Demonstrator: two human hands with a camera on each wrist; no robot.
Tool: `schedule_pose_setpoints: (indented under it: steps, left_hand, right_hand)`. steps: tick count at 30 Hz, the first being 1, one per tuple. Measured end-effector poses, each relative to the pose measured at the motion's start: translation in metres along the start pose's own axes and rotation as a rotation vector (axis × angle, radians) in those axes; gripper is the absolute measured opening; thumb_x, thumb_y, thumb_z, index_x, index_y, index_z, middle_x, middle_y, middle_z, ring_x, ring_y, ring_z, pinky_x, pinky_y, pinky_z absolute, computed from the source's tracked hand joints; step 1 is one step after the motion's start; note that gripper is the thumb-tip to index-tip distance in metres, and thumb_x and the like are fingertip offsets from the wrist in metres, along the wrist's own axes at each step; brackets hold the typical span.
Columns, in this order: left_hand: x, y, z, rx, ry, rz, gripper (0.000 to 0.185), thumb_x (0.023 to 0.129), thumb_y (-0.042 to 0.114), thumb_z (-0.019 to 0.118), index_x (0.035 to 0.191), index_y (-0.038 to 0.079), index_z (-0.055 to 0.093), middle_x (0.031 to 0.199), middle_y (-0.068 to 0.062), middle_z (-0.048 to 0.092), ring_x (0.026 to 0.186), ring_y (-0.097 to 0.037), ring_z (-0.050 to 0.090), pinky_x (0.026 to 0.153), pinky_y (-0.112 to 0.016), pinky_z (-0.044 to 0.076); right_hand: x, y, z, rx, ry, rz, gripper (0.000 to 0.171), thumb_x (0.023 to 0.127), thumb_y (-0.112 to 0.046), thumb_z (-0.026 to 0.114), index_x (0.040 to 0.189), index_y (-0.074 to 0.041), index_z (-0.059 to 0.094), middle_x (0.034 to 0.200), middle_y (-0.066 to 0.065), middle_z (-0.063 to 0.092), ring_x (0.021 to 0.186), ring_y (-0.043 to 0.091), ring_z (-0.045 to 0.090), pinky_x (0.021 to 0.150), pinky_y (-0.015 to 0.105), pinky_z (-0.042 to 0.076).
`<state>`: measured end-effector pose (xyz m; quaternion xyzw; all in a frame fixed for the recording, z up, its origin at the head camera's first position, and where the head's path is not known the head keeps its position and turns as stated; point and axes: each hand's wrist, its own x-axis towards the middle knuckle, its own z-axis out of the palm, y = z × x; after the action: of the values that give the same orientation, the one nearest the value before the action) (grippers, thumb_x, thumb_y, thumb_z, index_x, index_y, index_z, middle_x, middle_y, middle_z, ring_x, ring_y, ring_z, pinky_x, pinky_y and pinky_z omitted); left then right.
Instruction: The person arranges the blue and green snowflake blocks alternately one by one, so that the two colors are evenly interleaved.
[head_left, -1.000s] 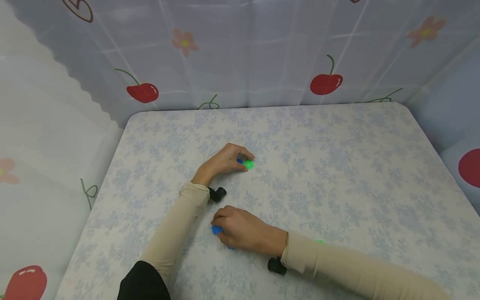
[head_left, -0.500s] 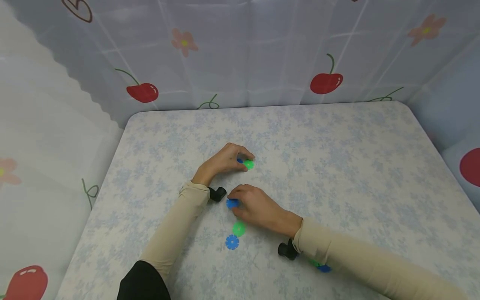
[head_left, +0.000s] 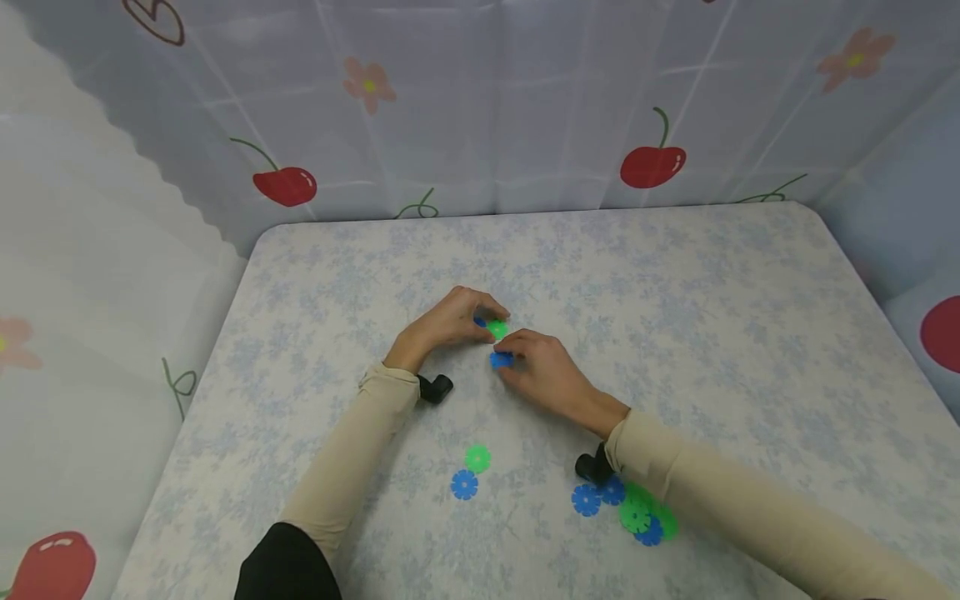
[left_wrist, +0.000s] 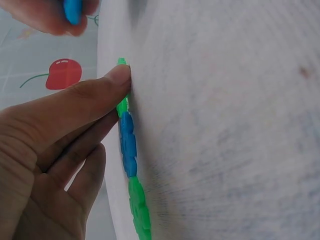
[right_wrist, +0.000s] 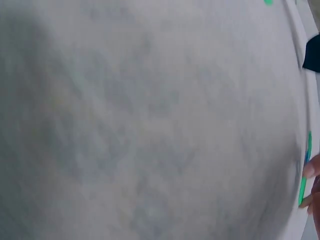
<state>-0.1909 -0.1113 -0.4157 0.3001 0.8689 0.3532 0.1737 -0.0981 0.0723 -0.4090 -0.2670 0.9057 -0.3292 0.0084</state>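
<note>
- The left hand (head_left: 450,321) is pressing curled fingertips on a flat chain of green and blue discs (left_wrist: 129,150) at the frame's centre.
- The right hand (head_left: 546,375) is pinching a blue disc (head_left: 501,360) just below it.

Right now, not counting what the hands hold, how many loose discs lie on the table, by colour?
Blue discs: 4
Green discs: 3
Total: 7 in the head view; the right sleeve may hide more.
</note>
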Motion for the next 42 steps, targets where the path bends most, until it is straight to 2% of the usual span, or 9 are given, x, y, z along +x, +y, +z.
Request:
schedule_pose_setpoints:
  steps: [4, 16, 42]
  left_hand:
    - [0.000, 0.000, 0.001, -0.011, -0.001, -0.013, 0.038, 0.072, 0.009, 0.075, 0.109, 0.009, 0.066, 0.108, -0.002, 0.065, 0.096, -0.014, 0.061, 0.081, -0.023, 0.050]
    - [0.000, 0.000, 0.003, -0.010, 0.014, -0.029, 0.037, 0.071, 0.008, 0.076, 0.107, 0.010, 0.067, 0.107, -0.001, 0.066, 0.097, -0.014, 0.061, 0.082, -0.023, 0.049]
    - [0.001, 0.001, 0.001, 0.008, 0.016, -0.036, 0.035, 0.072, 0.010, 0.075, 0.106, 0.011, 0.068, 0.107, 0.000, 0.065, 0.097, -0.014, 0.060, 0.082, -0.023, 0.049]
  right_hand:
    - [0.007, 0.012, -0.002, -0.034, 0.027, 0.050, 0.026, 0.081, -0.015, 0.066, 0.105, -0.004, 0.067, 0.106, 0.008, 0.062, 0.091, 0.018, 0.062, 0.075, 0.029, 0.052]
    - [0.019, 0.031, -0.005, -0.005, 0.041, 0.131, 0.024, 0.082, -0.011, 0.063, 0.103, -0.001, 0.066, 0.104, 0.011, 0.063, 0.093, 0.021, 0.062, 0.077, 0.032, 0.052]
    - [0.025, 0.032, -0.005, -0.055, 0.031, 0.132, 0.026, 0.084, -0.012, 0.061, 0.107, -0.001, 0.065, 0.109, 0.011, 0.061, 0.098, 0.023, 0.060, 0.080, 0.033, 0.052]
